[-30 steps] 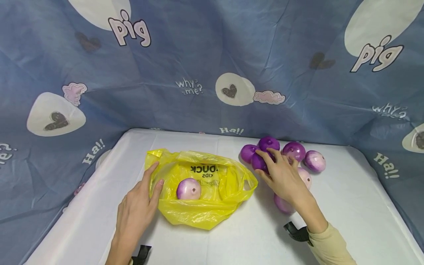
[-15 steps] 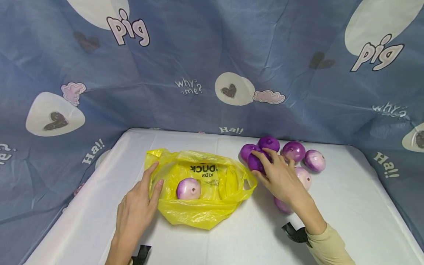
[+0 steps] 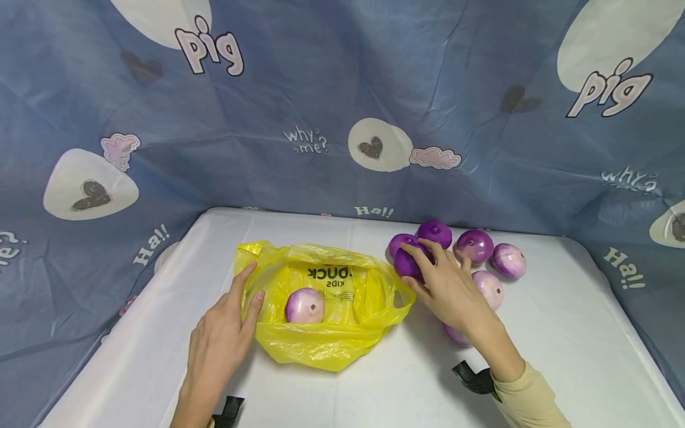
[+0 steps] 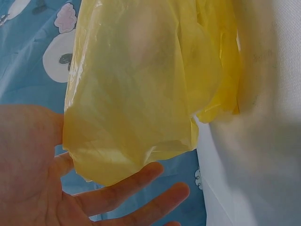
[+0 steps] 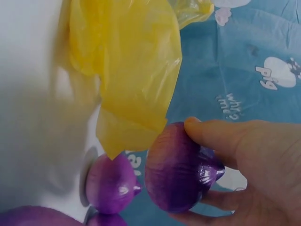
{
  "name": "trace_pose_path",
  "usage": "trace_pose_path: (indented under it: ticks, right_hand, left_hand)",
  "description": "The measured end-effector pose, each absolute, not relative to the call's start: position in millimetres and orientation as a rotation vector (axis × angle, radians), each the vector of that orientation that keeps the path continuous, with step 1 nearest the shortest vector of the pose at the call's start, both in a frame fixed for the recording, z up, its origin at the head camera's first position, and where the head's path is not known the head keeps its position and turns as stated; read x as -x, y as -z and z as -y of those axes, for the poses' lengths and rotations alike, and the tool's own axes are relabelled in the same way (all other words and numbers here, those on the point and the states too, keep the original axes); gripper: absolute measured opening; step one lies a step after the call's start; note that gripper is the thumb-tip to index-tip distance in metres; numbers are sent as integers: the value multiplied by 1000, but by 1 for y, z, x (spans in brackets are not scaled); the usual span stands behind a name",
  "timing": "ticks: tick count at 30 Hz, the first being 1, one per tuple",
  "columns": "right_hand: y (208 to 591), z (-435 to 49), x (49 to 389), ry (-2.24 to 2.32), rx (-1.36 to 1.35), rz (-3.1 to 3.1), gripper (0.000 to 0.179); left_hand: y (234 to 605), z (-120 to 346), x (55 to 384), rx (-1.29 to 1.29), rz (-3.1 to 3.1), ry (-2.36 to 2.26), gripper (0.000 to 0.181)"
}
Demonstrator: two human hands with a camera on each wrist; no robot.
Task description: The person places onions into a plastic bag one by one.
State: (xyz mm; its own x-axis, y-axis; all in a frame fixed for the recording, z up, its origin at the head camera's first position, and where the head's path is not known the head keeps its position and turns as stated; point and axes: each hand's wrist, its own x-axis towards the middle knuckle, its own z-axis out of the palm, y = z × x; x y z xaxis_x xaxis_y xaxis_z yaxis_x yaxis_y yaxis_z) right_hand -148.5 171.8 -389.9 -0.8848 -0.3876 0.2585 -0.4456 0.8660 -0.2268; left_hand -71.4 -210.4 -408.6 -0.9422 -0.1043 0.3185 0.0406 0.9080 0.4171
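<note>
A yellow plastic bag (image 3: 305, 348) lies with its mouth spread, dark lettering showing on its inner wall. Inside rests a pale purple-and-white onion (image 3: 304, 305). My left hand (image 3: 220, 339) touches the bag's left rim with fairly straight, spread fingers; in the left wrist view the yellow film covers part of them. My right hand (image 3: 455, 291) grips a dark purple onion (image 5: 174, 169) between thumb and fingers, close to the bag's right handle. In the right wrist view this onion is raised off the white surface, its pointed tip toward the palm.
More onions lie around the right hand: purple ones (image 3: 434, 233) (image 3: 475, 246) at the back, paler ones (image 3: 509, 261) (image 3: 488, 289) to the right, and one partly hidden (image 3: 456, 336) under the wrist. A white cloth (image 3: 374, 392) covers the table. Blue printed fabric (image 3: 321, 190) stands behind.
My right hand has taken hold of the dark purple onion and moved it left toward the bag. The left hand and the bag have stayed in place.
</note>
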Motion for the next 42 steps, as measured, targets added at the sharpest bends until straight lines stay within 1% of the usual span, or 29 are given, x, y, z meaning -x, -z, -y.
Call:
trace_pose_path:
  ticks: [16, 42]
  right_hand:
    - [382, -150, 140, -438, -725, 2856, 59]
    - [392, -115, 127, -420, -868, 2803, 55]
  left_hand:
    - [409, 210, 71, -48, 2745, 602, 55]
    - [410, 211, 71, -42, 2739, 615, 54]
